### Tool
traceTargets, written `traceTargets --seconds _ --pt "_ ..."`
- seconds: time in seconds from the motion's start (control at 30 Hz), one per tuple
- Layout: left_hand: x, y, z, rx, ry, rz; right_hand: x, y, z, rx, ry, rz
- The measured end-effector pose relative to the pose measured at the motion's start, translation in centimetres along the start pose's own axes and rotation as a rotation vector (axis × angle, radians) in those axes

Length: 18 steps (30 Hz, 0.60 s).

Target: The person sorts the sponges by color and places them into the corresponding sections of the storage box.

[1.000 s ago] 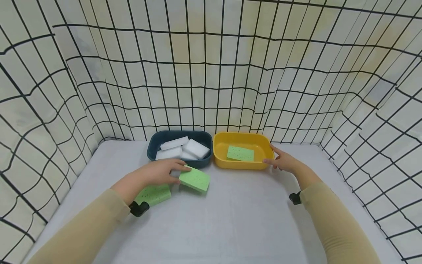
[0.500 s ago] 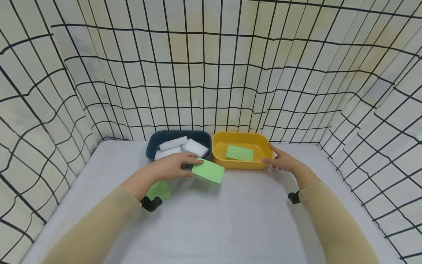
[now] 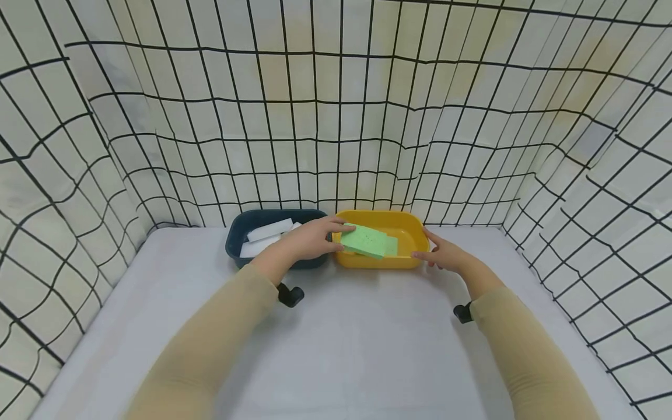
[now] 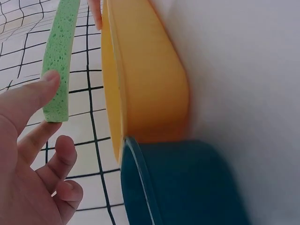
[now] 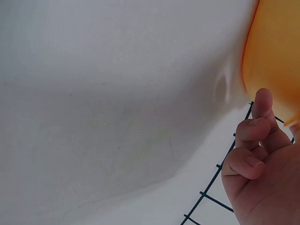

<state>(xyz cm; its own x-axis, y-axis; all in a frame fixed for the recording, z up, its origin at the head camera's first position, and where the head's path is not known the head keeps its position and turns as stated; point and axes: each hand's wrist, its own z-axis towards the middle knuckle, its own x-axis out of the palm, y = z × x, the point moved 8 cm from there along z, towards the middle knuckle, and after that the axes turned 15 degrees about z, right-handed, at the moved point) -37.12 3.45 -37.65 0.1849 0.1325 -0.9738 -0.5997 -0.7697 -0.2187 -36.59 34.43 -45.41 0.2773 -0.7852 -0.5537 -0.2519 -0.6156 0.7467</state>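
In the head view my left hand (image 3: 315, 236) pinches a green sponge (image 3: 364, 240) by its left end, over the yellow basin (image 3: 404, 262). The left wrist view shows the thumb on one face of the porous sponge (image 4: 61, 51) and a fingertip at its bottom end. Another green sponge (image 3: 391, 246) lies inside the basin, partly covered by the held one. At the basin's right end my right hand (image 3: 446, 254) grips the rim, thumb at the front side. In the right wrist view several fingers (image 5: 248, 164) of it are curled beneath the basin wall (image 5: 276, 51).
A dark blue basin (image 3: 236, 233) with several white sponges (image 3: 270, 230) stands directly left of the yellow one. Both are on a white-covered table (image 3: 357, 338). Black wire grid (image 3: 325, 116) rises behind and along both sides.
My left hand has carried the green sponge right and forward from the table to over the yellow basin. The green sponge on the table has gone from sight behind my left arm. The right hand stays put.
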Motion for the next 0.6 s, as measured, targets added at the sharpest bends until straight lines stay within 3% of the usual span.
traceTargets --seconds 0.3,0.6 --pt "1.4 -1.0 5.0 -0.014 0.04 -0.034 -0.1 -0.3 0.3 0.018 0.001 0.01" --pt "3.0 -2.7 7.6 -0.058 0.09 -0.124 -0.1 -0.2 0.2 0.012 0.005 0.014"
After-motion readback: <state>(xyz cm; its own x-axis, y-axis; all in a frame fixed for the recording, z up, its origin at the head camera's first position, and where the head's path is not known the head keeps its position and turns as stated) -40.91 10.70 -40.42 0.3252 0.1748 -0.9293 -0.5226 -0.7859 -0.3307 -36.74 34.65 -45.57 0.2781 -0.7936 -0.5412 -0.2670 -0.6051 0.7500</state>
